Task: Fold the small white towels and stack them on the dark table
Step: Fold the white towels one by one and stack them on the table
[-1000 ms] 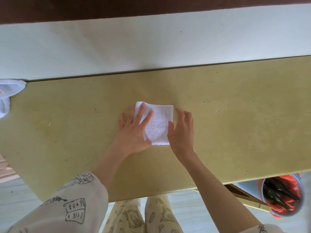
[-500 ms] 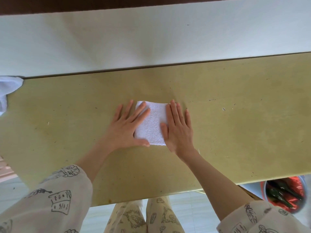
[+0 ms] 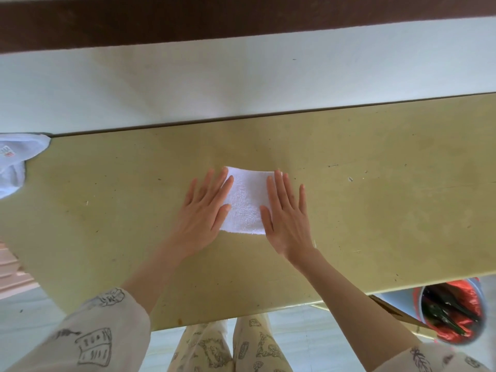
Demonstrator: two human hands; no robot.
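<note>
On the worn yellow-green tabletop (image 3: 375,210), a left hand (image 3: 200,221) and a right hand (image 3: 287,221), fingers spread flat, press a small folded white terry towel (image 3: 245,200) between them; even outward strokes would likely sharpen its creases.

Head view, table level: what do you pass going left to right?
White cloth at the left edge → left hand → folded white towel → right hand → bucket with red liner, below the table's near edge.
</note>
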